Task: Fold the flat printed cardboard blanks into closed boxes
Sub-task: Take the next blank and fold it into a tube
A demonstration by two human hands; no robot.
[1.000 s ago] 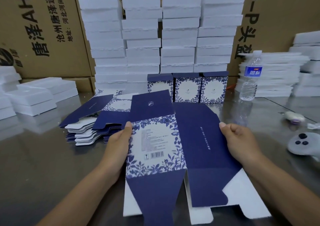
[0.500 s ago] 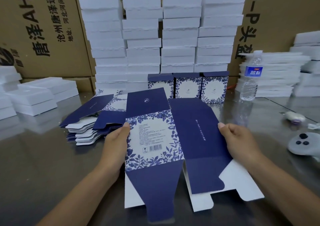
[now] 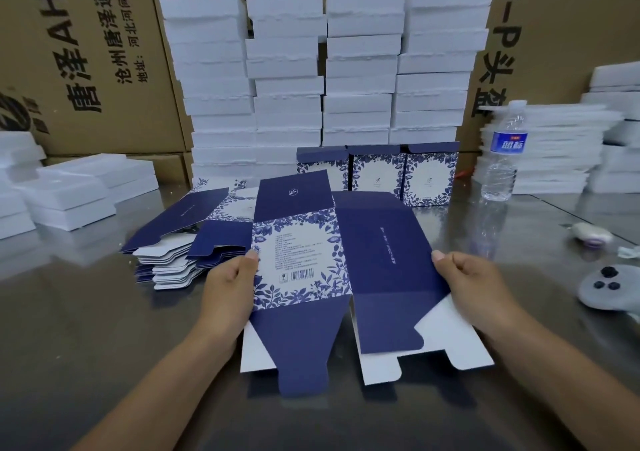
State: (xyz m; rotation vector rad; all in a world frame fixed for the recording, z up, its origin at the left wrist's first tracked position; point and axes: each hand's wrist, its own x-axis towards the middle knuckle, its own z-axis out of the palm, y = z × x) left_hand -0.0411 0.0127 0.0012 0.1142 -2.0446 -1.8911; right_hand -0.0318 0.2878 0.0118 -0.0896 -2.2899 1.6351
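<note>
Head view: left hand (image 3: 228, 288) and right hand (image 3: 474, 288) clamped on opposite edges of the blank (image 3: 381, 260), three closed boxes (image 3: 377, 173) behind.

Brightness: soft, even indoor light is filling the whole scene.
Glare: the metal table (image 3: 86, 312) is throwing back pale, smeared reflections of the white foam stacks (image 3: 287, 87) and the water bottle (image 3: 502, 160).
Shadows: the cardboard blank (image 3: 381, 260) is casting a faint, soft-edged shadow on the table under its lower flaps.
Overexposure: the foam stacks are washing out and losing edge detail.
Distortion: the wide lens is bending and tilting the brown cartons (image 3: 86, 52) towards the frame edges.
Sharpness: the blank's small print is blurring, and the forearms (image 3: 166, 381) are looking soft at the bottom edge.
</note>
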